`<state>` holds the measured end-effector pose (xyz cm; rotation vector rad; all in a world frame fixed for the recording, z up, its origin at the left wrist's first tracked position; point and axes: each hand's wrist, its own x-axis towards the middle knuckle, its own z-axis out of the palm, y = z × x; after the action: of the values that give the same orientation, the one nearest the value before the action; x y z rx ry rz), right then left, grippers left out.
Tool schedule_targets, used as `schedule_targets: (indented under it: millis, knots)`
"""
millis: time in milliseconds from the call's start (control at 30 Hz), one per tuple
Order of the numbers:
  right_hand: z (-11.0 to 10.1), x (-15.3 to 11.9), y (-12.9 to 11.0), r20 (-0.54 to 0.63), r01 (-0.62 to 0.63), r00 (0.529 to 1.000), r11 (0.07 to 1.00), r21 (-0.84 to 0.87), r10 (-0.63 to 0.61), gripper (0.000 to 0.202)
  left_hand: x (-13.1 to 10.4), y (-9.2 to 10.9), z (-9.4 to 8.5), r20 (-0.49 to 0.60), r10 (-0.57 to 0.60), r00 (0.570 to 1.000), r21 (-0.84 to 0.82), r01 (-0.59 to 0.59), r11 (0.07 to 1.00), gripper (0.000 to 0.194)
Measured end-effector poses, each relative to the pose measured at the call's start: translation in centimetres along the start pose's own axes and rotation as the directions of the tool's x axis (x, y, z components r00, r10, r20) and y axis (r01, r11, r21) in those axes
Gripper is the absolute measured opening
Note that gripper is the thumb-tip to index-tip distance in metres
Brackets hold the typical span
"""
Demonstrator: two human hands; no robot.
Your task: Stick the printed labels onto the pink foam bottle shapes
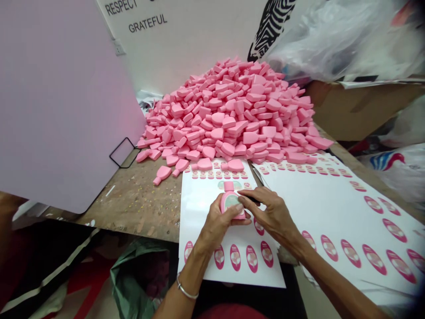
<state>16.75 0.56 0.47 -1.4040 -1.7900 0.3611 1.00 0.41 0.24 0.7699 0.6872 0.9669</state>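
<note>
My left hand [215,223] is closed around a small pink bottle [229,187], its cap pointing away from me. A pale green oval label [231,201] lies on the bottle's front, with my left thumb resting on its lower part. My right hand [274,215] reaches in from the right, fingertips pinched at the label's edge. Between those fingers is a slim dark tool [254,199], mostly hidden, so its kind is unclear. Beneath both hands lies a white sticker sheet [199,212] printed with pink oval stickers and rows of small ones.
A large heap of pink bottles [229,115] fills the back of the worktable [146,201]. More sticker sheets [318,204] lie at right. A pink panel [73,102] stands at left. Behind on the right are a cardboard box [365,106] and plastic bags. A green bag [133,266] hangs below.
</note>
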Motion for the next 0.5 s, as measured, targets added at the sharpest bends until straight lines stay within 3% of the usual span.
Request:
schedule_targets:
  millis: [67,133,233,333,400,500]
  knots:
    - [-0.4,0.3,0.2,-0.047,-0.005,0.999,0.988,-0.155,-0.002,0.027,-0.3,0.2,0.1,0.023,-0.008,1.0,0.034,0.007,0.999,0.033]
    - [-0.6,0.4,0.0,-0.077,-0.074,0.995,0.987,-0.145,0.063,0.038,-0.5,0.6,0.3,0.034,-0.029,0.999,0.048,0.028,0.998,0.03]
    - [-0.1,0.6,-0.6,0.114,-0.15,0.984,0.984,0.093,0.139,0.064,-1.5,1.4,0.5,0.061,-0.084,0.995,0.099,0.078,0.992,0.033]
    - [0.8,1.7,0.1,0.266,-0.192,0.954,0.965,0.18,0.14,0.064,-4.2,2.3,-1.0,0.053,-0.177,0.983,0.172,0.166,0.971,0.04]
    - [1.4,3.3,1.8,0.259,-0.169,0.956,0.979,0.11,0.136,0.056,-7.2,2.7,-3.0,-0.061,-0.247,0.967,0.274,0.254,0.928,0.042]
    - [2.1,7.1,5.6,0.198,-0.054,0.976,0.983,-0.174,0.088,0.052,-12.5,3.0,-6.5,-0.362,-0.257,0.896,0.412,0.401,0.819,0.049]
